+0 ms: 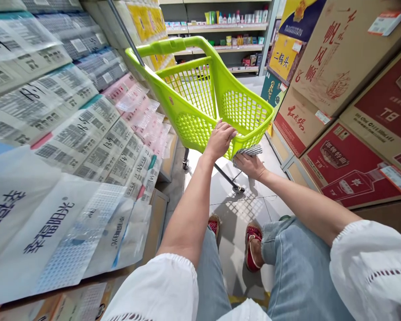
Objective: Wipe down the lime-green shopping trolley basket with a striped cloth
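A lime-green plastic shopping cart [200, 96] stands in a store aisle in front of me, its basket tilted away. My left hand [220, 139] grips the near rim of the basket, fingers curled over it. My right hand [250, 164] presses a grey striped cloth [250, 151] against the basket's lower near corner, fingers closed around it.
Stacked paper-goods packs [63, 147] fill the shelves on the left. Cardboard liquor boxes [347, 116] are piled on the right. A tiled floor [240, 209] runs down the narrow aisle to far shelves of bottles [234, 26]. My knees and red sandals show below.
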Available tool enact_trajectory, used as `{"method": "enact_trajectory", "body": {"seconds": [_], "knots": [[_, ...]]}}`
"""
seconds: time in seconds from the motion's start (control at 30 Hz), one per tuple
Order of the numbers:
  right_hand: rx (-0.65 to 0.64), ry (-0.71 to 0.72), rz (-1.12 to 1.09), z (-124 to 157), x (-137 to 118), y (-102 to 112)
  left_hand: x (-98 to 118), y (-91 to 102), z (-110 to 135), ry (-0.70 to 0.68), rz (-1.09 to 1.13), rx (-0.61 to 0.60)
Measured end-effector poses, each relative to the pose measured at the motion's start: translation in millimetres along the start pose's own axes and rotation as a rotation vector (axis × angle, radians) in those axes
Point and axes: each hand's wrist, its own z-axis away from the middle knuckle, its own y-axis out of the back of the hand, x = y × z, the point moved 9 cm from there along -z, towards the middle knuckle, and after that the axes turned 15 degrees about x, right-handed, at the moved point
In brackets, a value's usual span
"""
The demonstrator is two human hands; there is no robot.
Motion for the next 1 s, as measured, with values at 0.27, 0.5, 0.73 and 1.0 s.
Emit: {"method": "enact_trajectory", "body": {"seconds": [0.27,0.5,0.73,1.0], "knots": [[0.197,0.035,0.104,-26.0,1.2,47.3,-1.0,3.7,2.6,-0.005,0.014,-0.013],[0.087,0.007,0.064,-11.4,-1.7,10.0,-1.9,3.9,1.6,-0.013,0.020,-0.004],[0.059,0.061,0.034,-8.5,-11.5,10.8,-2.1,5.9,1.6,0.000,0.006,-0.001],[0.170,0.044,0.091,-31.9,-5.0,42.1,-4.2,5.5,1.9,-0.017,0.031,0.020]]}}
